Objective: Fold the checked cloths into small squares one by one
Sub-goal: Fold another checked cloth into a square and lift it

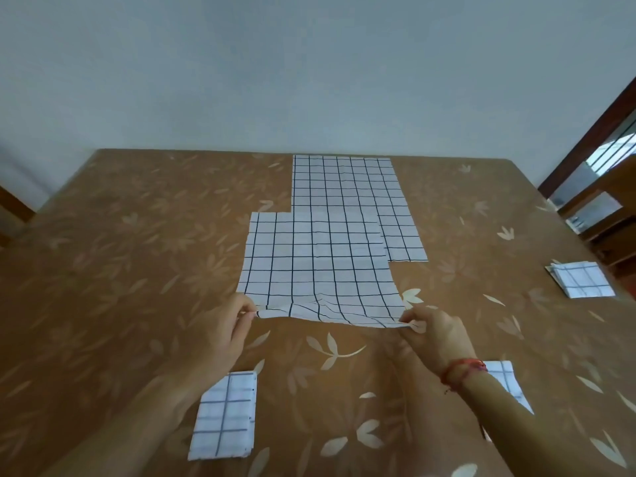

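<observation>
A white cloth with dark checks lies spread flat in the middle of the table. Its near edge is lifted and rippled. My left hand pinches the near left corner and my right hand pinches the near right corner. A second spread checked cloth lies behind it, partly under it, reaching the far table edge. A folded checked square lies near my left forearm. Another folded one is partly hidden by my right forearm. A small stack of folded squares sits at the right edge.
The table wears a brown cover with pale leaf prints. A plain wall stands right behind the table. A dark wooden frame with glass is at the far right.
</observation>
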Tool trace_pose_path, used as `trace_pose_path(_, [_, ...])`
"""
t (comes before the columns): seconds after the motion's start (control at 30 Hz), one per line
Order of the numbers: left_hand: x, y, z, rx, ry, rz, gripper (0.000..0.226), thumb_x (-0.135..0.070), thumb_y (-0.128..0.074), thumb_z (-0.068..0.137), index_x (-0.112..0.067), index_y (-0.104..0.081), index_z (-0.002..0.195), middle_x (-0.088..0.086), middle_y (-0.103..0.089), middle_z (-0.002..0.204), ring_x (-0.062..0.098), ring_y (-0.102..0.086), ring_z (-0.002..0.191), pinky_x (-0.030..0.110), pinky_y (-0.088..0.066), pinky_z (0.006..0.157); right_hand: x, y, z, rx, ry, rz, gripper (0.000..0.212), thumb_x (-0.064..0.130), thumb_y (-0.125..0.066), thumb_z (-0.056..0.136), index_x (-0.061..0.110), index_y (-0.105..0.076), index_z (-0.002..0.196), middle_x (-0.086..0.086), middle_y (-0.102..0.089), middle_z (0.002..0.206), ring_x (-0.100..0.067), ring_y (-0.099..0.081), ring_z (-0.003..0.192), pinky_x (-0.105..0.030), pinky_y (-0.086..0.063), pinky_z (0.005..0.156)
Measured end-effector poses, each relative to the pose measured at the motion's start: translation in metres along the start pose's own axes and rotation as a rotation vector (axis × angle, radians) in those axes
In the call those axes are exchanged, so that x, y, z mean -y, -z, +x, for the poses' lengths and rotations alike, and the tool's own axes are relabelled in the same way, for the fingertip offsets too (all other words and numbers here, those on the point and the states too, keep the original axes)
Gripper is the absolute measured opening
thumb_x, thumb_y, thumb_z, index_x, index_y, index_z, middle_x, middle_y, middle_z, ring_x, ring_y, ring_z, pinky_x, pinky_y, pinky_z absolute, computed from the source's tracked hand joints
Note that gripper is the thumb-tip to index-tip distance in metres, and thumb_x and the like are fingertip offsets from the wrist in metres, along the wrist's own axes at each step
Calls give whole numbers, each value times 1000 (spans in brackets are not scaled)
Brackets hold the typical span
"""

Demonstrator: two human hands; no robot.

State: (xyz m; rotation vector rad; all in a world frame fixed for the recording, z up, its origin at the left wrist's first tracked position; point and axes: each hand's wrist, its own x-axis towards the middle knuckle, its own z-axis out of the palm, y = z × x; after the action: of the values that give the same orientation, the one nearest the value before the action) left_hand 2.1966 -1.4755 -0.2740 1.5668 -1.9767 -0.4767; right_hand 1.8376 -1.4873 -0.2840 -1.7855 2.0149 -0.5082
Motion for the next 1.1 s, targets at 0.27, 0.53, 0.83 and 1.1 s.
trace_pose_path(0.27, [-17, 22, -29, 133, 68, -22, 31, -18, -79, 77, -30, -66, 102, -24, -62, 96, -7, -59, 91, 17, -49, 77, 2, 33, -18, 60, 11, 39, 25, 21, -80, 73, 40, -64, 69, 19, -65, 76, -5, -61, 77, -8, -36, 64])
trace_pose_path(0.53, [-24, 36, -29, -66, -9, 94, 16, 2, -72, 81, -14, -68, 78, -10, -56, 66, 1, -53, 70, 7, -37, 61, -1, 57, -27, -7, -21, 41, 29, 25, -74, 74, 7, -59, 58, 1, -46, 44, -14, -41, 46, -24, -37, 48])
trace_pose_path(0.83, [-33, 22, -5, -174, -53, 217, 37, -7, -77, 76, -12, -62, 108, -3, -55, 107, 14, -49, 100, 21, -36, 82, 9, 55, 7, -130, -203, 208, 39, 31, -80, 75, -4, -64, 68, -13, -64, 60, -22, -56, 55, -29, -44, 52])
trace_pose_path(1.1, [-55, -26, -14, -32, -221, 288, 33, -26, -56, 85, -15, -63, 115, 3, -51, 130, 22, -50, 118, 32, -45, 93, 10, 31, 69, -140, -262, 222, 22, 27, -76, 79, 7, -68, 77, 1, -65, 69, -11, -59, 66, -21, -42, 55])
